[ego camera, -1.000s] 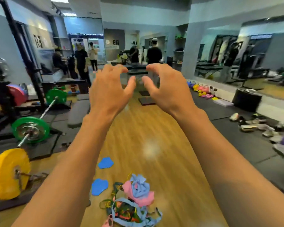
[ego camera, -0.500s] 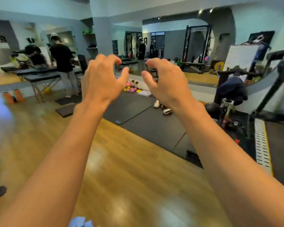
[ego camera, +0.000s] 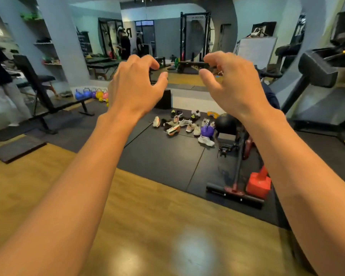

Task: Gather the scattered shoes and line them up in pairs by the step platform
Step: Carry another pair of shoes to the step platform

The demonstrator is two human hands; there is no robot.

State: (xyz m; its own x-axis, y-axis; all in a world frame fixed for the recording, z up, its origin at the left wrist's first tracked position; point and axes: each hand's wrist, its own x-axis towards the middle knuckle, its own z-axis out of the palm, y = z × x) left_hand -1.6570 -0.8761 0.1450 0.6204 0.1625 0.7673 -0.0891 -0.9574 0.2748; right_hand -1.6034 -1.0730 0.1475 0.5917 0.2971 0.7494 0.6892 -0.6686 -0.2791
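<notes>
Both arms are stretched forward; the left hand (ego camera: 135,86) and the right hand (ego camera: 233,84) are held up with fingers loosely curled, and nothing is gripped by either. The scattered shoes (ego camera: 173,130) are seen lying unpaired on the black mat (ego camera: 161,156) beyond the wooden floor (ego camera: 127,216), near a black box (ego camera: 164,99) and beside a purple kettlebell (ego camera: 207,130), well apart from the hands

Head view looks forward-down toward distant shoes (ego camera: 184,124).

Two hands (ego camera: 133,90) (ego camera: 237,90), a dozen-odd shoes (ego camera: 173,130), one purple kettlebell (ego camera: 207,131)
</notes>
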